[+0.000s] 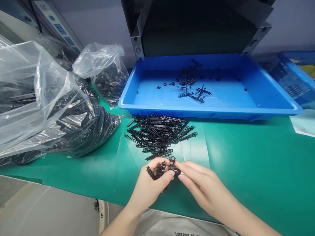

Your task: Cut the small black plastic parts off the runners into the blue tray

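The left hand [150,186] grips a clump of black plastic parts [157,170] while the right hand [204,186] pinches its end between thumb and fingers. A loose grip could let pieces drop over the desk [246,154] edge. Beyond the pile [157,134], the blue tray [206,111] holds a few similar pieces; clear bags [49,108] beside the pile bulge with more.

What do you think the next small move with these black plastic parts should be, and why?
I would judge that the right hand should gently ease the small black piece away from the black plastic cluster held in the left hand. Its fingertips seem to pinch that piece already, while the left hand has the rest of the cluster gathered and steady.
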Demonstrator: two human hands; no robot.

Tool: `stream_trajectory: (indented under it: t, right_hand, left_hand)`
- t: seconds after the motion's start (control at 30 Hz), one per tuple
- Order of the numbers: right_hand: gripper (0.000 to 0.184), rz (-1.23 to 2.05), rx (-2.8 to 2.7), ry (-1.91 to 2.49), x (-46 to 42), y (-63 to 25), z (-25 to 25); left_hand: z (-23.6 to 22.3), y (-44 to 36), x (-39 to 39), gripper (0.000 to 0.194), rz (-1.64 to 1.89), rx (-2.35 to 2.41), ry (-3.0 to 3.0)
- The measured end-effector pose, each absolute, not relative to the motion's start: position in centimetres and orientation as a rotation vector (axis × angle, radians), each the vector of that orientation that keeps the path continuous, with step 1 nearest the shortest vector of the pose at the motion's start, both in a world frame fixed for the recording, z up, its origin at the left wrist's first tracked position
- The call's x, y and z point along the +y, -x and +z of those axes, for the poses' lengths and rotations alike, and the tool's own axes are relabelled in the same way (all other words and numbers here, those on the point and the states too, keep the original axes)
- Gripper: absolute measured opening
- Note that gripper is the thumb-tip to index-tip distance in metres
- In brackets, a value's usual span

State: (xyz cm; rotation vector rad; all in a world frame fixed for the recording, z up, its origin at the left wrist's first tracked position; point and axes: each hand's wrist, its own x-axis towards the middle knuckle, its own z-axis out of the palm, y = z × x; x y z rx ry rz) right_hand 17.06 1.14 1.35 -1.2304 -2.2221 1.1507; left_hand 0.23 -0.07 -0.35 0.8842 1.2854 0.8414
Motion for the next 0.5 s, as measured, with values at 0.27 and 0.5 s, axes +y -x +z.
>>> stream_trajectory:
  t: [0.27,0.5]
  right_hand:
    - [0.033,1.048,-2.257,1.235,1.18,-16.82,1.35]
    - [0.032,0.958,-2.277,1.269,0.67,-16.6,1.26]
  left_hand:
    - [-0.03,-0.28,-0.09,0.011,0.804,1.342,-0.942]
    - [0.58,-0.59,0.01,0.008,0.808,1.401,-1.025]
